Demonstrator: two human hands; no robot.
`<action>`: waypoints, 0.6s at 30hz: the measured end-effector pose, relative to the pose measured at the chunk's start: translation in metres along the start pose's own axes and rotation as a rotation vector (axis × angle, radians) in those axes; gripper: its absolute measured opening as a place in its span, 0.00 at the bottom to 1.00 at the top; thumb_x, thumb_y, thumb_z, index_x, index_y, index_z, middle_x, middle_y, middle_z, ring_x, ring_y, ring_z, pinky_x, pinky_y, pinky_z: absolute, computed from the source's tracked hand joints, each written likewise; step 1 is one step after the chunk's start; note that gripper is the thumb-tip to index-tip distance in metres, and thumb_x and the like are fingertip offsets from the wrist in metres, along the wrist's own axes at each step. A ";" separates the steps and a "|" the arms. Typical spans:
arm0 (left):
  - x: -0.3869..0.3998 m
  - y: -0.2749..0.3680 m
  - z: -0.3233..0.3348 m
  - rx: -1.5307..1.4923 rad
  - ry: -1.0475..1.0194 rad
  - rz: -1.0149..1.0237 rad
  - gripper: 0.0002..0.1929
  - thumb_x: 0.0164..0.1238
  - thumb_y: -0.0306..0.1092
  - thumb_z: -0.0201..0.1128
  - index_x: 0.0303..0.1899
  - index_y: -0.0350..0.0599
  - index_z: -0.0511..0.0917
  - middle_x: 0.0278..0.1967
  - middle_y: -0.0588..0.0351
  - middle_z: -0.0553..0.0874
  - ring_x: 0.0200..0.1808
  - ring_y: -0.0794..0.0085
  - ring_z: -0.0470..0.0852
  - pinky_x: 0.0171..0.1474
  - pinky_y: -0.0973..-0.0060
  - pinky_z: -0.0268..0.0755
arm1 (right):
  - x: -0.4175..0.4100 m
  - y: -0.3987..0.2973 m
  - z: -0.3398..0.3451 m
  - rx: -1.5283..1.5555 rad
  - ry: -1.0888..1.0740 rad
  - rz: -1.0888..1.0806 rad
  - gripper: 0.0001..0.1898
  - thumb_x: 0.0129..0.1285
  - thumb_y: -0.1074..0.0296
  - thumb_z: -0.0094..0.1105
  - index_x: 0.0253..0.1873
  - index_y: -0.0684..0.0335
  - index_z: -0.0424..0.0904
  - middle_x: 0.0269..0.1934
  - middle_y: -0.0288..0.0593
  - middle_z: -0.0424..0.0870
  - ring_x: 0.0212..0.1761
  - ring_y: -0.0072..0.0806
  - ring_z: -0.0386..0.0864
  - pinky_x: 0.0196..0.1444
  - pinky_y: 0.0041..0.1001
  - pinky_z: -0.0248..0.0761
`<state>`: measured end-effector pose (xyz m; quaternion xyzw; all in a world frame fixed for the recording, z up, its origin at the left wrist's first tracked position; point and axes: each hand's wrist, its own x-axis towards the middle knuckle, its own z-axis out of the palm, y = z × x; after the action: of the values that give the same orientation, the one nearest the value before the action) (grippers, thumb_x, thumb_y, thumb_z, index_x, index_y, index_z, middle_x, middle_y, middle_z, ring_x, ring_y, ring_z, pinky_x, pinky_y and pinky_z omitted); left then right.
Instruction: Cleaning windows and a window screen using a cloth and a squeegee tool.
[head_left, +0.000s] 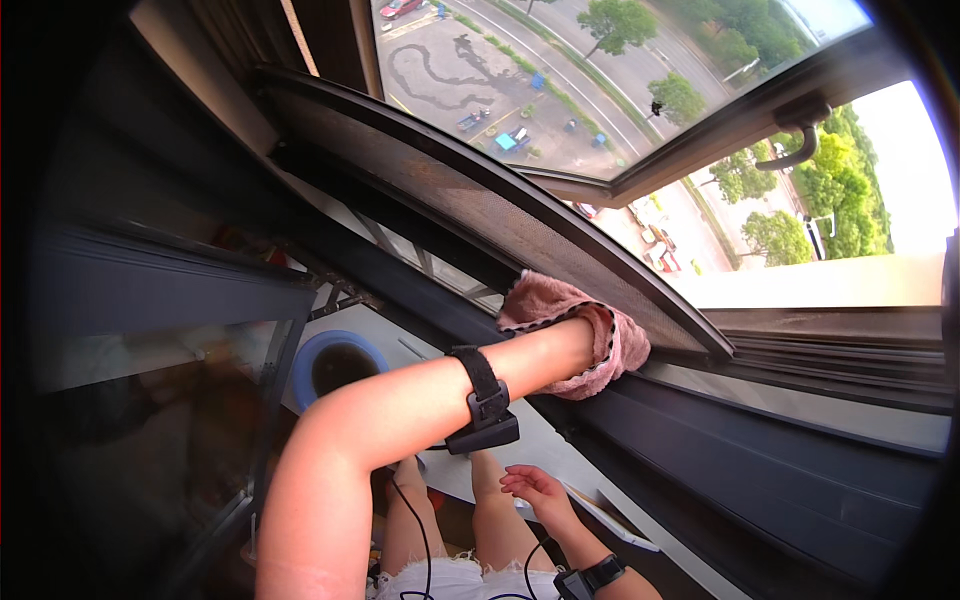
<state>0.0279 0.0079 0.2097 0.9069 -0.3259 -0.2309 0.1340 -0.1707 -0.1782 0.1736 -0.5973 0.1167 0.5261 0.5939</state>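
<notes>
My left arm reaches across to a dark window frame (739, 427). A pink terry cloth (551, 296) with a dark stitched edge wraps around my left hand (581, 341), so its fingers are hidden. The cloth lies against the lower part of a mesh window screen (517, 225) set in a dark frame. Lower down, above the white surface (450, 472), my right hand (538, 495) hangs with nothing in it, its fingers loosely bent and apart.
A blue basin (304, 367) with dark liquid stands on the white surface at left. An opened glass pane (510, 97) with a handle (799, 154) tilts outward, high above a street and parking area. A dark-framed glass panel (172, 397) stands at left. Black cables (412, 502) hang near my legs.
</notes>
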 end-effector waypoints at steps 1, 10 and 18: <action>0.002 0.000 -0.001 0.008 0.020 0.008 0.09 0.63 0.37 0.49 0.40 0.49 0.74 0.35 0.50 0.79 0.41 0.59 0.79 0.46 0.64 0.71 | -0.002 0.000 0.001 0.004 0.016 0.000 0.16 0.63 0.77 0.51 0.56 0.70 0.70 0.46 0.44 0.80 0.48 0.29 0.77 0.54 0.26 0.69; -0.006 0.000 -0.009 0.038 0.111 0.037 0.10 0.64 0.38 0.49 0.42 0.49 0.74 0.37 0.50 0.79 0.44 0.59 0.78 0.48 0.64 0.70 | 0.011 -0.013 0.030 -0.069 -0.049 0.002 0.17 0.64 0.77 0.52 0.57 0.69 0.70 0.47 0.42 0.79 0.48 0.24 0.77 0.55 0.22 0.68; -0.096 -0.061 -0.003 0.057 0.335 -0.168 0.12 0.64 0.39 0.49 0.44 0.49 0.73 0.39 0.50 0.79 0.47 0.59 0.76 0.50 0.64 0.68 | 0.013 -0.013 0.031 -0.093 -0.084 0.035 0.17 0.63 0.76 0.53 0.57 0.69 0.71 0.46 0.40 0.80 0.47 0.22 0.76 0.54 0.21 0.68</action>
<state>-0.0041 0.1167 0.2202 0.9602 -0.2286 -0.0775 0.1408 -0.1706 -0.1429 0.1796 -0.5996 0.0775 0.5657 0.5607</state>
